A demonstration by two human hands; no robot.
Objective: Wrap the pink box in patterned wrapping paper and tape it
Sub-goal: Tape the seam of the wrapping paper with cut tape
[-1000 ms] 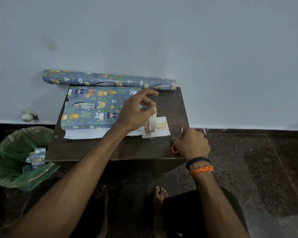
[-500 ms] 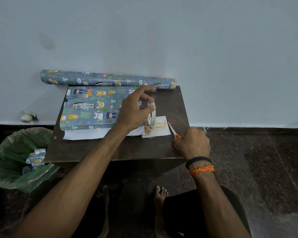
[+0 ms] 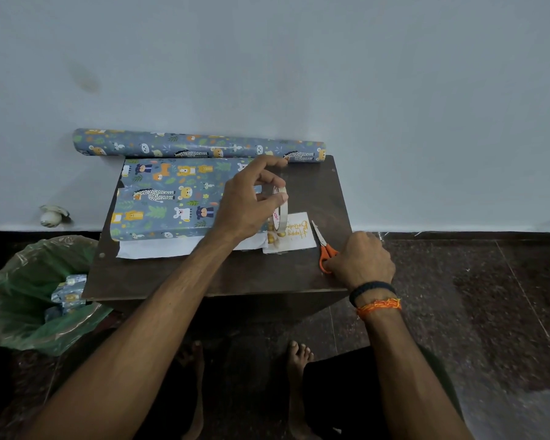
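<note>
Tape is what the coming move turns on: the tape roll (image 3: 280,211) stands on edge in the left hand (image 3: 246,201), thumb and fingers pinching its rim, held just above the right end of the wrapped box (image 3: 175,198). That box, already covered in blue animal-print paper, lies flat on the tabletop (image 3: 204,274) with its long axis running left to right, parallel to the wall, and a white strip of paper (image 3: 159,249) sticks out along its near edge. The right hand (image 3: 361,260) rests at the tabletop's right front corner, fingers curled over the orange handles of the scissors (image 3: 324,246), whose blades point up and away toward the tape. So the tape lies up and to the left of the scissors, with the left hand nearer the box and the right hand nearer the cutting tool; I judge the next step is to bring the blades across to a pulled length of tape. A small birthday card (image 3: 294,231) lies between the box end and the scissors. The spare wrapping paper roll (image 3: 197,147) sits against the wall behind the box, and a green-lined bin (image 3: 23,296) holds offcuts at the left. No pink surface shows anywhere, the box's right end is hidden behind the left hand, and whether any free tape has been drawn off cannot be made out.
</note>
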